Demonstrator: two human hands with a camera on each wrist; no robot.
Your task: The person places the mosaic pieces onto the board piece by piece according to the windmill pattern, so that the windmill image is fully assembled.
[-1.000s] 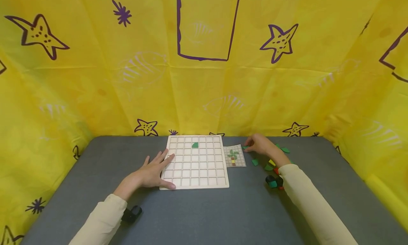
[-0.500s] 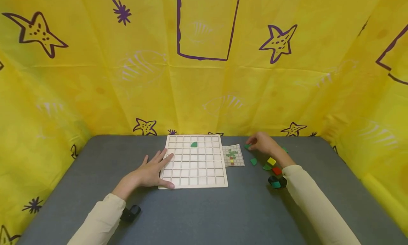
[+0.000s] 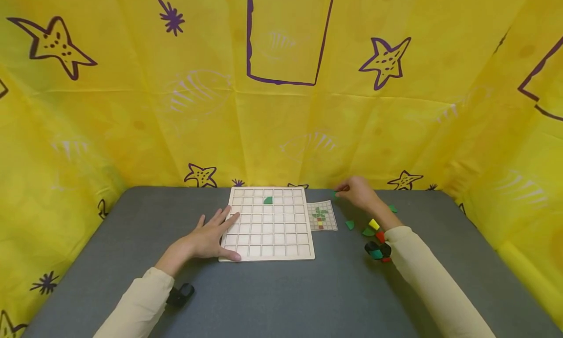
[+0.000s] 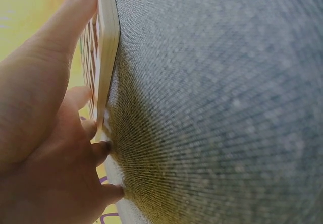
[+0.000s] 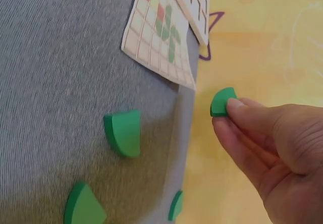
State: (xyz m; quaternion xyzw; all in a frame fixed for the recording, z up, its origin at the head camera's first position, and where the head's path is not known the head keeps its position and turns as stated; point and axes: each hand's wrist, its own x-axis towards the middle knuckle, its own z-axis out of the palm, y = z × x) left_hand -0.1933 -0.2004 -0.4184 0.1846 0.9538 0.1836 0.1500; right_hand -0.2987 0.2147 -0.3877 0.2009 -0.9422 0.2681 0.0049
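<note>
Here, the right hand (image 3: 358, 193) is pinching a green piece (image 5: 221, 103) near the surface's (image 3: 272, 299) far edge; the left hand (image 3: 208, 238) is resting, fingers spread, on the board (image 3: 267, 228).

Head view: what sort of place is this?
Probably a screened-off tabletop play area: yellow starfish-print sheeting hangs behind and beside a grey table, which bears a pale grid board and a patterned card.

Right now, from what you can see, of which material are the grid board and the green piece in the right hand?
Grid board: probably wood, with matte finish; its pale edge shows faint layered lines. Green piece: painted wood or plastic, I cannot tell; smooth, evenly coloured.
</note>
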